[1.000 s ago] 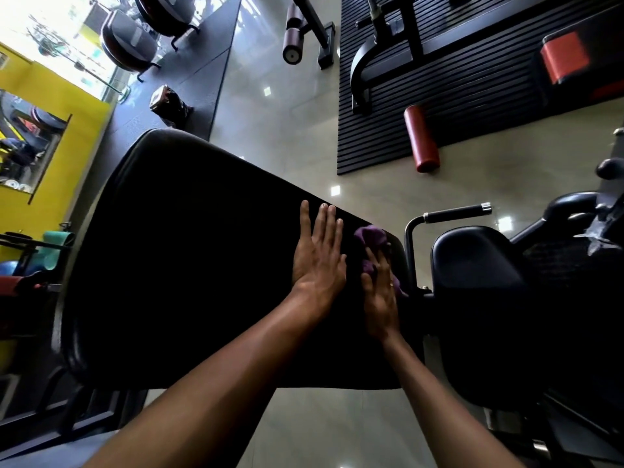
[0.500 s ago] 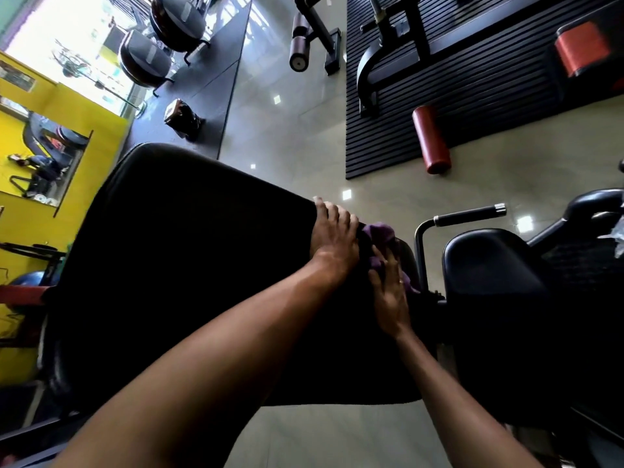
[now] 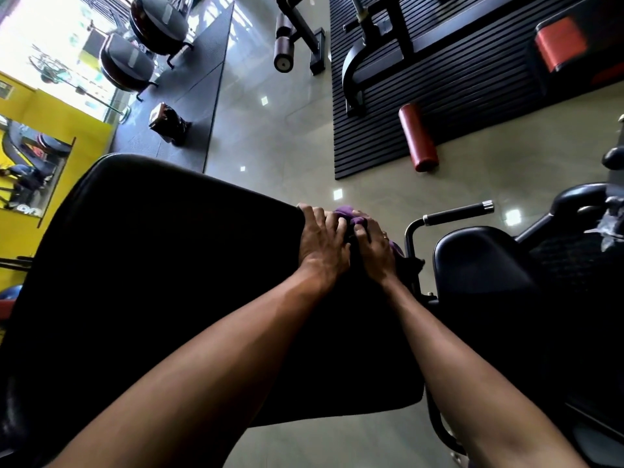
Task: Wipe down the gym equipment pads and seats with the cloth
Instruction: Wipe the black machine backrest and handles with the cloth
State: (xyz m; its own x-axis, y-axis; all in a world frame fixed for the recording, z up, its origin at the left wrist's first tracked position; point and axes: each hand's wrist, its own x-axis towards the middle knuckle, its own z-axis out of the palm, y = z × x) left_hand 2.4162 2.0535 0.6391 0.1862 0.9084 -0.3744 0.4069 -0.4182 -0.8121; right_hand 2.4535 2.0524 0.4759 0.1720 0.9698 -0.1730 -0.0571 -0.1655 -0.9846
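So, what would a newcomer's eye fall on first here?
Two bare forearms run up the middle to the left hand and right hand, which meet at the far edge of a big black pad, the right gripping a purple cloth. Further off, a red roller shows at the dark ribbed mat's edge.

A gym: a black pad (image 3: 169, 265) at 8 o'clock, a seat (image 3: 479, 261) at 3, a red roller (image 3: 417, 140) on a ribbed mat (image 3: 472, 79) at 1, stools (image 3: 126, 67) at 11, a wall mirror (image 3: 30, 177) at 9.

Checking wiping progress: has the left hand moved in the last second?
Yes. The left hand slid right along the black pad's far edge, fingers now on the purple cloth.
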